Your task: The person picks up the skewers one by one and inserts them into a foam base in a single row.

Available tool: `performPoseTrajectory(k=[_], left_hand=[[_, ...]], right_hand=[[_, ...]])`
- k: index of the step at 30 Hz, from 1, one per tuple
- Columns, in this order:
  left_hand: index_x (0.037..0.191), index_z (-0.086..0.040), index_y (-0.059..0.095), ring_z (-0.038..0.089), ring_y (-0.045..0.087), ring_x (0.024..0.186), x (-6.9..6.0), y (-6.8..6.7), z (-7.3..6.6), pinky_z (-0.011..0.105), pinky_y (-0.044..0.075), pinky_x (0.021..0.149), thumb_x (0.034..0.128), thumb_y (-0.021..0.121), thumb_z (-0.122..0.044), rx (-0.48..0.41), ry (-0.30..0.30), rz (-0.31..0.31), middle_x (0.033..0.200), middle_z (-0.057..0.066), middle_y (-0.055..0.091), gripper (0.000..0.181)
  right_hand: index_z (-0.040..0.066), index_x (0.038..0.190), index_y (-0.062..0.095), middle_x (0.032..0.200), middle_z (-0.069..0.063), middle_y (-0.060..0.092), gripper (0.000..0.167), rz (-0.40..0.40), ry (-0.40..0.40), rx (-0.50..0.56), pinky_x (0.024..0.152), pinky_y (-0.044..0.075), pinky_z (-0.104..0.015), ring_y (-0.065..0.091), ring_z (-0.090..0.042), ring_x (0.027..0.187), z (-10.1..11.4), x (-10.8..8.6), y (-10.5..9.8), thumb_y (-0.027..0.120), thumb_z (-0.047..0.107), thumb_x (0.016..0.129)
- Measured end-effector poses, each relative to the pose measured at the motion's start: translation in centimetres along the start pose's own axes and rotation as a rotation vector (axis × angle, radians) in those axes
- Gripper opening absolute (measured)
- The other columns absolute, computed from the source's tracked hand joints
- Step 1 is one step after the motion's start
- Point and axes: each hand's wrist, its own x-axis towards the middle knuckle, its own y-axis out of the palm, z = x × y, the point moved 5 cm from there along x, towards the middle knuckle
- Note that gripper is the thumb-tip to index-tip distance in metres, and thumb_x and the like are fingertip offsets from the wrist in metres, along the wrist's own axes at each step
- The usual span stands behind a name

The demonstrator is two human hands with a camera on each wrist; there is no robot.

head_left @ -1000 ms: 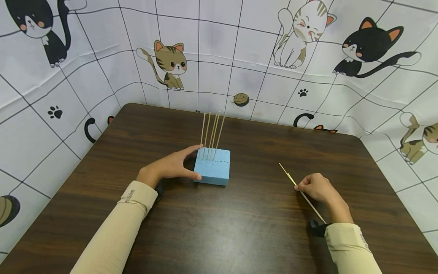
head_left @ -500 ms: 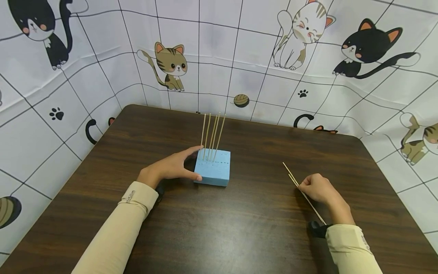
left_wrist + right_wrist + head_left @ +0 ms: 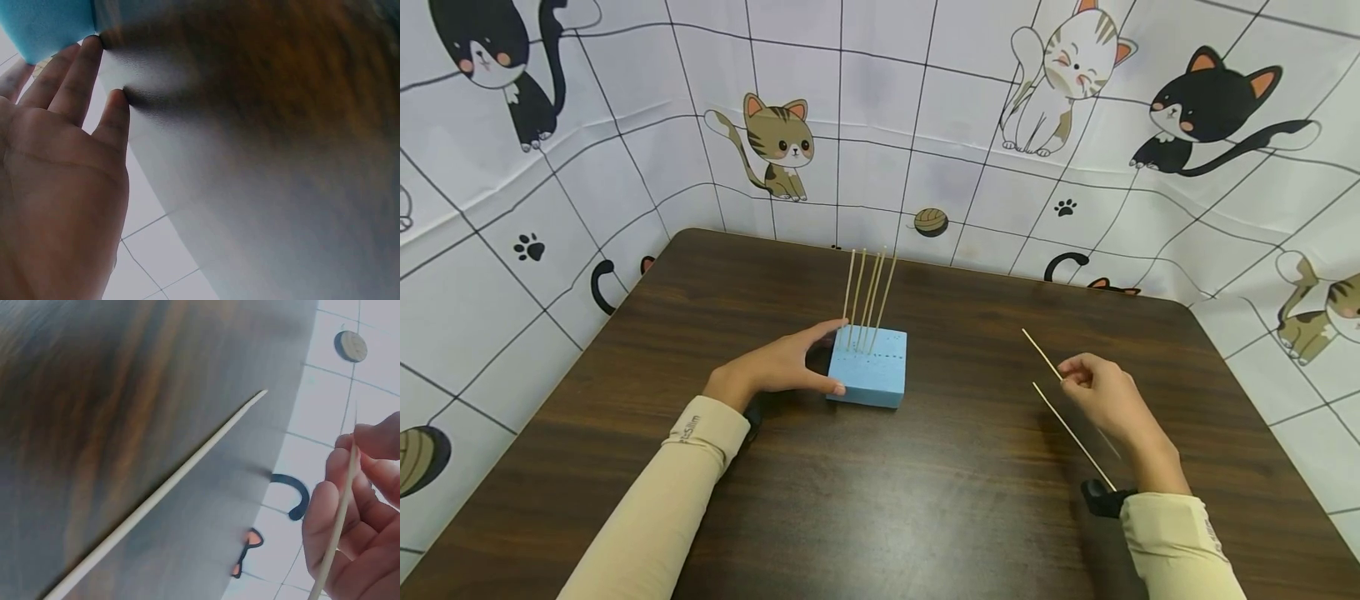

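A light blue foam block with rows of small holes sits on the table left of centre. Several thin bamboo skewers stand in it, leaning slightly. My left hand grips the block's left side, thumb at the front corner and index finger at the back; in the left wrist view its fingers reach the block. Over at the right, my right hand pinches one skewer between thumb and fingers, raised off the table. Below it lies another skewer, its near end by the wrist strap.
The dark wooden table has a back edge close to a white wall cloth printed with cats and grid lines. Black wrist-worn cameras sit under both cuffs, the right one close to the lying skewer.
My right hand has lifted one skewer up and away from the other, which stays on the table; earlier both lay together at its fingertips. My left hand keeps its place on the block.
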Motion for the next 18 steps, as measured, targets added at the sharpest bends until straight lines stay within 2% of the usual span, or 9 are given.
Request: performPoseTrajectory(k=[4,9,18], left_hand=[[0.16,-0.025,0.017,0.032,0.028,0.147,0.0,0.0,-0.1,0.06,0.027,0.114,0.0762,0.081,-0.053,-0.007,-0.005,0.003,0.161,0.009,0.027,0.109],[0.16,-0.025,0.017,0.033,0.027,0.147,0.0,0.0,-0.2,0.062,0.027,0.113,0.0762,0.081,-0.053,-0.007,-0.01,0.006,0.162,0.008,0.025,0.11],[0.16,-0.028,0.017,0.034,0.027,0.148,0.0,0.0,-0.1,0.062,0.027,0.113,0.0761,0.081,-0.054,0.0,-0.019,0.007,0.163,0.007,0.023,0.109]], right_hand=[[-0.002,0.12,0.065,0.094,-0.011,0.067,0.03,-0.051,-0.032,0.001,0.074,0.046,-0.036,0.059,-0.022,0.083,1.0,0.2,-0.4,0.054,0.008,0.094],[-0.001,0.121,0.066,0.096,-0.012,0.068,0.029,-0.1,-0.068,0.035,0.075,0.046,-0.035,0.059,-0.022,0.085,2.4,0.6,-0.6,0.054,0.009,0.096],[0.003,0.122,0.067,0.095,-0.013,0.068,0.027,-0.152,-0.115,0.144,0.071,0.045,-0.025,0.057,-0.02,0.082,5.2,1.6,0.2,0.055,0.01,0.099]])
